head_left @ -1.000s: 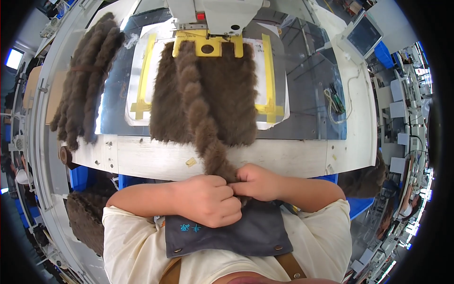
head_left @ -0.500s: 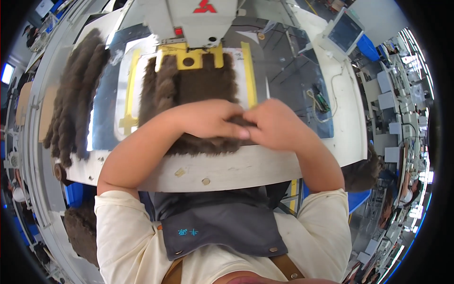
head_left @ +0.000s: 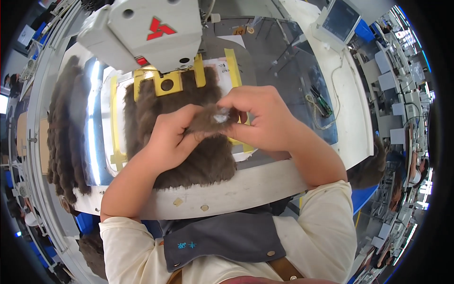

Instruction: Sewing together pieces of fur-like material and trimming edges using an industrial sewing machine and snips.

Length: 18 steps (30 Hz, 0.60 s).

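Between my two hands is a piece of brown fur, with a whitish patch showing at its right end. My left hand closes around its left side, thumb below and fingers above. The fingers and thumb of my right hand pinch the right end near the pale patch. Under my hands, a larger brown fur panel lies on the white machine table. A yellow clamp plate with a round hole rests over the panel's far edge, beneath the white machine head.
Long brown fur strips lie in a bundle at the left. Yellow tape edges the work area. On the right are a small green-handled tool, a cord and a screen. More fur hangs beyond the table's right edge.
My hands have drawn a little apart and lifted the fur piece, so its whitish end shows. The whole view has shifted, with the machine head now farther left and tilted.
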Tool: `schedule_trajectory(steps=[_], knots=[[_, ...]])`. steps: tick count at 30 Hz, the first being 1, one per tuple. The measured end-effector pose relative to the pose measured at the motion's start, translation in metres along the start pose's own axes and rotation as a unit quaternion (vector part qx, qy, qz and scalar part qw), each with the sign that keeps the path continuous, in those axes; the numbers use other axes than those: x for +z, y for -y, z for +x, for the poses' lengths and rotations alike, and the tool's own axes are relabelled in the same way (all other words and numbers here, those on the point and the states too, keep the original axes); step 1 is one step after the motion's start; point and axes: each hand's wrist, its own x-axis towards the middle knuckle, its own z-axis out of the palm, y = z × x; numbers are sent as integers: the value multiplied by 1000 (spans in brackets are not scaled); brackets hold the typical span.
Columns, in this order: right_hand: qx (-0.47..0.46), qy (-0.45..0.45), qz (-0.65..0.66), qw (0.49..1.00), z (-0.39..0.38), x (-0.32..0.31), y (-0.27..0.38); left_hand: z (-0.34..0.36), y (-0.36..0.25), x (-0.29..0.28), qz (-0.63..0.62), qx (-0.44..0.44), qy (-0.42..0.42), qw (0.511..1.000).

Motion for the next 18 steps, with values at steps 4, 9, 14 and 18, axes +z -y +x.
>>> schedule_trajectory(steps=[4,9,14,18], knots=[[-68,-14,-3,998,-4,2,-4,1,-9,-2,-47,10,22,999],[-132,-15,-50,990,-8,-2,-2,2,-2,-14,-151,24,99,983],[-25,36,18,999,-14,-8,17,-8,-7,-10,-16,87,80,993],[-28,11,-2,1000,-17,2,23,-16,-20,1,220,182,-30,958]])
